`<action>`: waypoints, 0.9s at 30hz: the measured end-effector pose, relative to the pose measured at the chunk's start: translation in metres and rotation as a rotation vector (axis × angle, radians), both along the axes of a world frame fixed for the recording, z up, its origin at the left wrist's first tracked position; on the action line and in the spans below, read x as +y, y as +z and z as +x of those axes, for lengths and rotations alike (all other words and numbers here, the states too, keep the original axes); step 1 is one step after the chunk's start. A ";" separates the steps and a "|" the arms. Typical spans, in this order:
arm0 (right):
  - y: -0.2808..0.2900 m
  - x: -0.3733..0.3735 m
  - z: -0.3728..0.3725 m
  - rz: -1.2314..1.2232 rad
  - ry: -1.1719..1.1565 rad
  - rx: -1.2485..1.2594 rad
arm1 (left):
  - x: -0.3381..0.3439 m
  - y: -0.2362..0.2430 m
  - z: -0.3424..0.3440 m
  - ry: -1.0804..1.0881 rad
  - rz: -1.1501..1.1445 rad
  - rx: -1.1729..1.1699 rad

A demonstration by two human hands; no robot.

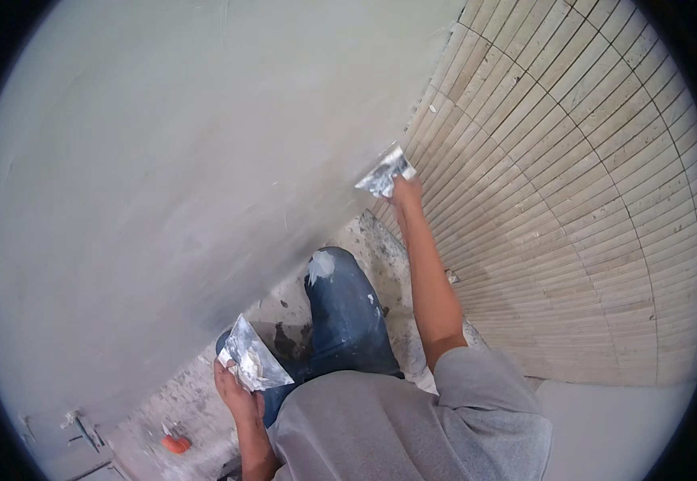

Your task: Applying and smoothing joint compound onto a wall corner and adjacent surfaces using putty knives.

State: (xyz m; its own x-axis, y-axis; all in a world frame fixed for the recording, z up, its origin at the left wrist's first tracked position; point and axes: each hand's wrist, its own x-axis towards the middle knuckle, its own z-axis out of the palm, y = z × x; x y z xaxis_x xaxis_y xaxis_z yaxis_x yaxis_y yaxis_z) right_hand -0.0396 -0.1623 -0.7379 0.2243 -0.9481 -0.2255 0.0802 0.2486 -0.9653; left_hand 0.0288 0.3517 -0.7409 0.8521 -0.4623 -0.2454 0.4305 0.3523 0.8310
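Observation:
My right hand is closed round a wide putty knife smeared with whitish filler. Its blade lies at the smooth grey wall, close to the corner where the tiled wall begins; whether the edge touches cannot be made out. Lower left, my left hand grips a second wide putty knife, blade tilted up over my thigh. Lumps of pale filler cling to that blade near its handle end. Both handles are mostly hidden by my fingers.
My knees, in stained blue jeans, are bent close to the grey wall. On the spattered floor lies a small orange object. Pipe fittings stick out at the wall's lower left. A plain pale surface lies at the lower right.

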 end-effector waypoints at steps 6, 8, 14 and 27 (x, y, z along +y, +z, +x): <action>-0.040 -0.011 -0.015 0.199 0.037 -0.076 | -0.029 0.039 -0.007 0.151 0.071 0.106; -0.044 -0.023 -0.014 0.216 0.050 -0.027 | -0.028 0.039 -0.007 0.150 0.070 0.100; -0.048 -0.048 -0.001 0.204 0.094 0.032 | -0.005 0.006 0.001 0.005 0.003 0.005; 0.001 -0.083 0.021 0.217 0.232 0.111 | -0.016 0.028 -0.005 0.166 0.061 0.111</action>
State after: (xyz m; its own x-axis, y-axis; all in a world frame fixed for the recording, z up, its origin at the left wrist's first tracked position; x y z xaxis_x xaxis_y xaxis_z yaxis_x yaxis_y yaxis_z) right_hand -0.0183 -0.2452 -0.7372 0.3918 -0.8018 -0.4512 -0.1050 0.4482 -0.8877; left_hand 0.0242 0.3355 -0.7126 0.8817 -0.2987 -0.3651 0.4604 0.3763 0.8040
